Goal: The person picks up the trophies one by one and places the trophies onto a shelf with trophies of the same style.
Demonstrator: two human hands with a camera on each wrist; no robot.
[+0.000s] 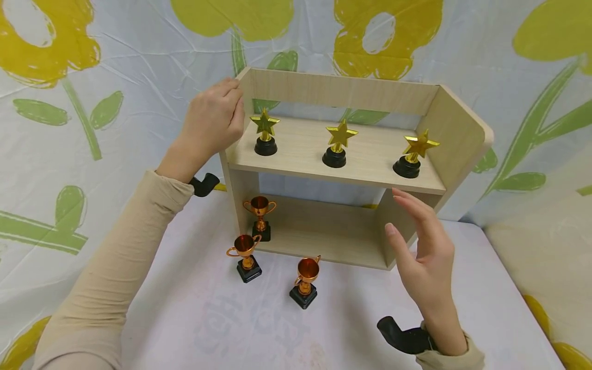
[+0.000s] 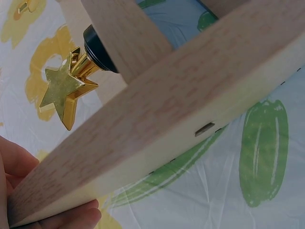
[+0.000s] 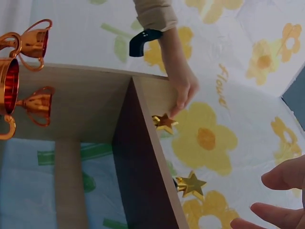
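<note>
My left hand [image 1: 215, 115] grips the upper left side panel of a pale wooden two-tier shelf [image 1: 296, 172]; in the left wrist view its thumb and fingers lie on either side of the panel [image 2: 138, 129]. My right hand [image 1: 427, 252], fingers apart and holding nothing, hovers before the shelf's right side. Along the upper tier stand three gold star trophies, left [image 1: 265, 131], middle [image 1: 339, 141] and right [image 1: 413, 154], on black round bases. One copper-coloured cup trophy [image 1: 260, 218] stands on the lower tier at left. Two more cup trophies, left [image 1: 246, 257] and right [image 1: 305, 282], stand in front.
The shelf stands on a white-covered table [image 1: 222, 329] with faint printed marks. Behind it hangs a white cloth [image 1: 152, 56] with yellow flowers and green leaves. Black wrist mounts [image 1: 404, 336] stick out from my sleeves.
</note>
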